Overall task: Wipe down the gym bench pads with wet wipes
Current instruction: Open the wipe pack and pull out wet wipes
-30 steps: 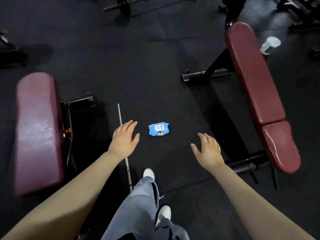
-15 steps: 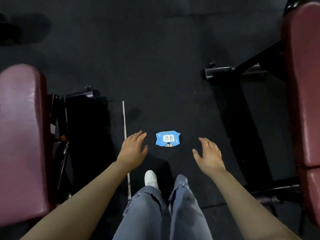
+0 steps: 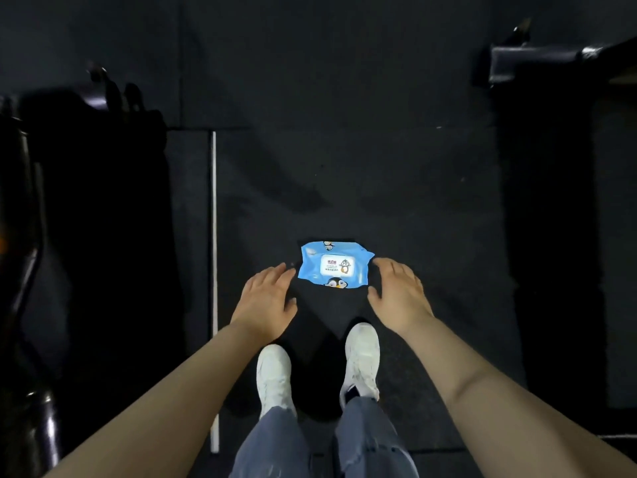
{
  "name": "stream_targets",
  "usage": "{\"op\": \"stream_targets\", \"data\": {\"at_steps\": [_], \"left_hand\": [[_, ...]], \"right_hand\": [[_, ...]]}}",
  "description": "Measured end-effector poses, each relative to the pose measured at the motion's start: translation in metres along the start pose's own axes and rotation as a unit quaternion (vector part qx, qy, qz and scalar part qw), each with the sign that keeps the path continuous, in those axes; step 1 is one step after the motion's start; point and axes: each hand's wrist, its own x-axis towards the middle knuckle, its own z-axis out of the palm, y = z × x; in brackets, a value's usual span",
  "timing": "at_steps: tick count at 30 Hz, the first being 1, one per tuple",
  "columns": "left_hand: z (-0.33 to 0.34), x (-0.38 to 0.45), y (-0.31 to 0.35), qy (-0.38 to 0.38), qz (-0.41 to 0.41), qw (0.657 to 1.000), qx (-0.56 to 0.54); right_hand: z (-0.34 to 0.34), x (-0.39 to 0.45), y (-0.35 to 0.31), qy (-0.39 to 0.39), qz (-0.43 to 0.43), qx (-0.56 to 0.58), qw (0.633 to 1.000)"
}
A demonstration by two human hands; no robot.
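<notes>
A blue pack of wet wipes [image 3: 333, 264] with a white label and penguin pictures lies flat on the black rubber floor. My left hand [image 3: 267, 302] hovers just left of the pack, fingers spread and relaxed, fingertips close to its left edge. My right hand [image 3: 398, 294] hovers just right of it, fingers loosely bent near the right edge. Neither hand holds anything. The bench pads are out of view.
My two white shoes [image 3: 274, 377] stand just below the pack. A thin white line [image 3: 214, 270] runs down the floor on the left. Black bench frame parts sit at far left [image 3: 24, 236] and at the top right [image 3: 537, 63].
The view has dropped much closer to the floor, and the maroon bench pads have left the frame. Both hands have closed in on the two sides of the wipes pack.
</notes>
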Motion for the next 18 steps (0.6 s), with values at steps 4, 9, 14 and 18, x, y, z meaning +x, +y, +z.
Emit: {"op": "stream_targets", "data": {"at_steps": [4,9,14,18], "left_hand": [[0.043,0.066,-0.01,-0.005,-0.028,0.999,-0.033],[0.093,0.122,-0.026,-0.01,-0.052,0.997,-0.056],[0.123,0.15,-0.048,-0.013,-0.083,0.993,-0.079],[0.133,0.15,-0.052,-0.027,-0.088,0.991,-0.101]], "right_hand": [[0.057,0.07,0.01,-0.048,-0.078,-0.068,0.993],[0.13,0.14,0.015,-0.052,-0.081,-0.121,0.988],[0.186,0.184,0.015,-0.075,-0.089,-0.265,0.957],[0.193,0.197,0.011,-0.047,-0.072,-0.307,0.948]]}}
